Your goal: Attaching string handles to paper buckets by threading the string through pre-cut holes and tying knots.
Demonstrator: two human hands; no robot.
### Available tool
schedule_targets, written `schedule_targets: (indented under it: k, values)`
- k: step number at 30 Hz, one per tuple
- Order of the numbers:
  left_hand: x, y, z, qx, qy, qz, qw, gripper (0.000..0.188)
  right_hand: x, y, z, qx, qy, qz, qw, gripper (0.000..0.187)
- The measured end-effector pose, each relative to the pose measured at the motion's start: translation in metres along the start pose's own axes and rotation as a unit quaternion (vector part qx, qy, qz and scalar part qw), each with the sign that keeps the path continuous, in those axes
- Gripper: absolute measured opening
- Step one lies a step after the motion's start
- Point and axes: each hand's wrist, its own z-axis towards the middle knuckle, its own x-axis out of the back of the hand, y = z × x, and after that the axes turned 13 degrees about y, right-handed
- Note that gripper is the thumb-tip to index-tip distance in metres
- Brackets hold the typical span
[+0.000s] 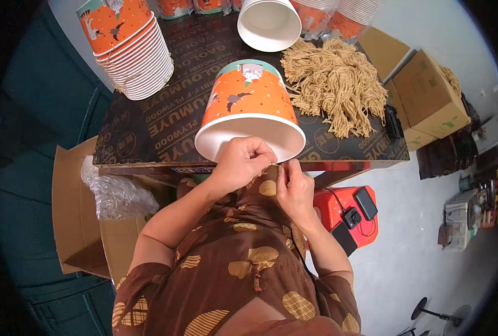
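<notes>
An orange paper bucket (253,92) with a printed pattern and a pale green band lies on its side at the table's near edge, its white mouth toward me. My left hand (242,165) is closed in a pinch in front of the lower rim. Close beside it, my right hand (295,190) is pinched too. A short tan bit of cord (274,164) shows between the fingertips of both hands; the rest of it is hidden. A heap of tan cords (338,84) lies on the table to the right of the bucket.
On the dark printed plywood table (142,126) a tall nested stack of orange buckets (134,56) leans at the left. Another white-mouthed bucket (268,25) lies at the back. Cardboard boxes (428,95) stand right; an open carton (78,207) with plastic wrap is left. A red stool (347,215) holds black devices.
</notes>
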Motion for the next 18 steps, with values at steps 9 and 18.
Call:
schedule_targets:
  k: [9, 18]
  values:
    - [-0.001, -0.009, 0.006, -0.108, 0.022, 0.142, 0.984, 0.013, 0.0, -0.002, -0.001, 0.007, -0.007, -0.004, 1.0, 0.011]
    - [-0.003, 0.004, 0.015, -0.072, -0.001, 0.181, 0.981, 0.018, -0.012, 0.002, -0.017, -0.232, -0.02, 0.304, 0.924, 0.01]
